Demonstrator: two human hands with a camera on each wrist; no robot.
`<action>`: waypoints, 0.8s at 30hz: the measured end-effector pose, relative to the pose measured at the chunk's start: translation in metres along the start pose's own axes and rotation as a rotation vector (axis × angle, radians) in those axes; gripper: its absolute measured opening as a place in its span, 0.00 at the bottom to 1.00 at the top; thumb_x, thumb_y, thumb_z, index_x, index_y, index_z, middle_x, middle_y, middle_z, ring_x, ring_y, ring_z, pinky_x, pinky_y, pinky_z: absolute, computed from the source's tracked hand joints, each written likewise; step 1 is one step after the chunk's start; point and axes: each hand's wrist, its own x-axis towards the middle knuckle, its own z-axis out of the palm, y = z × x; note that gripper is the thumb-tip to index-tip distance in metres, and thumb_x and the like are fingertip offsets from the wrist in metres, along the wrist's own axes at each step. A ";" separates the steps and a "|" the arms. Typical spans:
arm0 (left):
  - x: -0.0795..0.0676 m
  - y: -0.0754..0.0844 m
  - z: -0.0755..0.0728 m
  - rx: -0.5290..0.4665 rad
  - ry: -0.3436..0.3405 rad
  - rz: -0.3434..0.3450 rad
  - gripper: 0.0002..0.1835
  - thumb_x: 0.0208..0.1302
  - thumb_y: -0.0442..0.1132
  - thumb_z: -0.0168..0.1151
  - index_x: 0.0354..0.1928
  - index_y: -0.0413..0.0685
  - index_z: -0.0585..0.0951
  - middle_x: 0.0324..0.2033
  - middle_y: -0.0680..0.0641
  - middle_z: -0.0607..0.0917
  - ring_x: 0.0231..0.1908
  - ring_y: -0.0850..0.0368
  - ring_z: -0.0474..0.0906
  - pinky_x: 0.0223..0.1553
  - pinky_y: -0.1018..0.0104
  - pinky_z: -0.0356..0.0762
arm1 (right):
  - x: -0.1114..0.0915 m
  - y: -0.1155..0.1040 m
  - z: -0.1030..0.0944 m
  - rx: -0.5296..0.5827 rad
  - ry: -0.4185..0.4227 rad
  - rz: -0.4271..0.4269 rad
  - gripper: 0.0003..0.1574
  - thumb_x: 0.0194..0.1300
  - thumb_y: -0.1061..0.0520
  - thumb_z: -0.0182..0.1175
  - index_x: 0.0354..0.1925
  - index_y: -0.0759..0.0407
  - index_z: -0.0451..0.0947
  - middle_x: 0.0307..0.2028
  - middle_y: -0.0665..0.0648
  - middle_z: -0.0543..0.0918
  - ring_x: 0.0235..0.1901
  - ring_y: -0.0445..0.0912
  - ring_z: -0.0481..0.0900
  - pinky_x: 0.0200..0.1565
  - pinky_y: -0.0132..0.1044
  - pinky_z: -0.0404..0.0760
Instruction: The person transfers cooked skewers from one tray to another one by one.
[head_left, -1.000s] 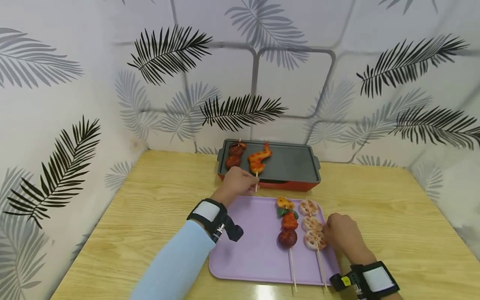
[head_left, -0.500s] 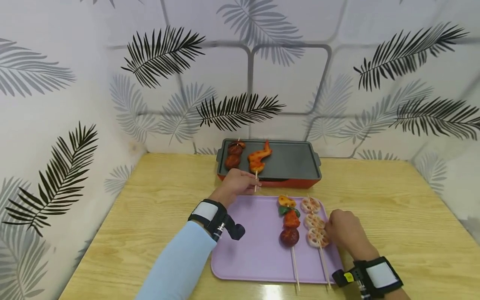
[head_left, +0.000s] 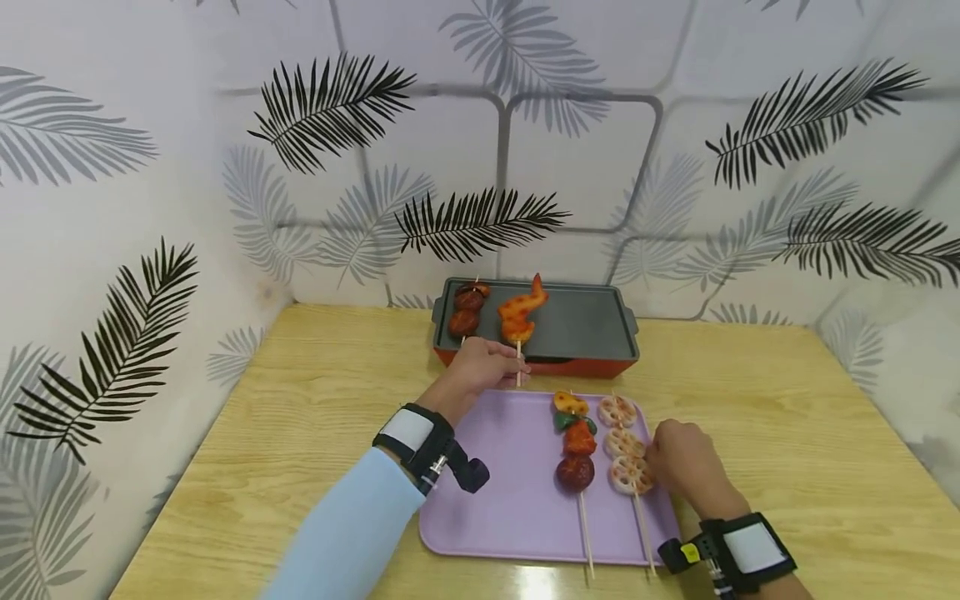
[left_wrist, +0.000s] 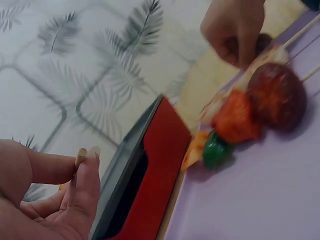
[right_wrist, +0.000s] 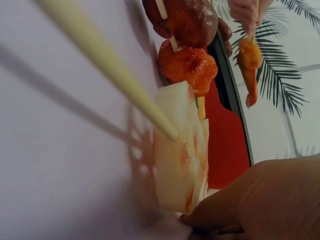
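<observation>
My left hand (head_left: pixel 489 365) pinches the stick of a chicken wing skewer (head_left: pixel 521 310) between thumb and fingertips. The orange wing is over the left half of the grill pan (head_left: pixel 581 321); in the right wrist view, the wing (right_wrist: pixel 250 65) shows against the wall, above the pan's edge. At the lilac tray's (head_left: pixel 495 517) right side, my right hand (head_left: pixel 688 462) has its fingers curled at the rim, right beside a lotus root skewer (head_left: pixel 626 446). From the right wrist, its fingertips (right_wrist: pixel 192 220) show at the tray's edge, close under a lotus slice; the rest is hidden.
Left on the pan lies a skewer of dark brown balls (head_left: pixel 467 312). A mixed skewer (head_left: pixel 576 473) with yellow, green, orange and brown pieces lies on the tray, its stick past the front rim. Patterned walls stand behind and left of the wooden table (head_left: pixel 300 400).
My left hand has shifted slightly right with the chicken wing skewer, and the wing's tip has risen a little. The right hand stays at the tray's edge.
</observation>
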 end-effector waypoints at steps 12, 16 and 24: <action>-0.084 -0.036 0.002 0.007 -0.120 0.078 0.11 0.63 0.26 0.61 0.45 0.24 0.77 0.32 0.40 0.86 0.30 0.58 0.84 0.35 0.64 0.84 | 0.000 -0.001 -0.002 -0.019 0.012 0.007 0.11 0.62 0.65 0.55 0.23 0.65 0.74 0.18 0.55 0.71 0.18 0.47 0.70 0.19 0.36 0.66; -0.103 -0.046 0.005 -0.006 -0.153 0.059 0.11 0.63 0.26 0.61 0.45 0.24 0.76 0.31 0.42 0.86 0.30 0.56 0.85 0.33 0.63 0.84 | 0.005 -0.003 -0.004 -0.025 0.057 -0.022 0.11 0.61 0.64 0.55 0.21 0.64 0.73 0.17 0.55 0.71 0.18 0.47 0.69 0.19 0.36 0.66; -0.119 -0.086 0.016 -0.017 -0.165 -0.011 0.06 0.60 0.23 0.62 0.39 0.28 0.76 0.25 0.46 0.84 0.27 0.56 0.85 0.28 0.68 0.82 | -0.002 -0.001 0.003 -0.012 0.059 0.009 0.13 0.59 0.64 0.56 0.18 0.61 0.70 0.16 0.54 0.70 0.17 0.47 0.69 0.19 0.36 0.65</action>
